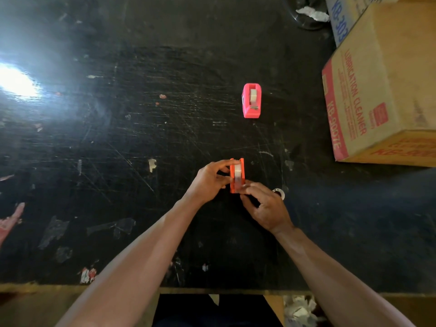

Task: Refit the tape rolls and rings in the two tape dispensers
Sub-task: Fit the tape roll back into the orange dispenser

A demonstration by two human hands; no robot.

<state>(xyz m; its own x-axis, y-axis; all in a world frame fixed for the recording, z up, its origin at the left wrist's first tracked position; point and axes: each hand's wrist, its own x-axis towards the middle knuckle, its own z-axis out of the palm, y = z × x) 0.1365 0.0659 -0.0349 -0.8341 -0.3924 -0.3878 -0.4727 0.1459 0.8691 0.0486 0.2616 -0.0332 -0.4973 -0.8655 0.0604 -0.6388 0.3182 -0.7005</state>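
An orange tape dispenser (236, 172) stands near the middle of the black table, with a clear tape roll (238, 173) sitting between its side walls. My left hand (207, 181) grips the dispenser's left side. At its near end my right hand (265, 206) pinches the tape with fingertips. A white ring (279, 192) lies on the table just right of my right hand, partly hidden by it. Further back stands a pink tape dispenser (252, 101) with a tape roll (253, 94) inside it, untouched.
A large cardboard box (387, 90) printed "LUBRICATION CLEANER" fills the right side, with a second box (342, 17) behind it. The scratched table (141, 138) bears tape scraps and glare at the left. Its front edge (212, 290) runs below my forearms.
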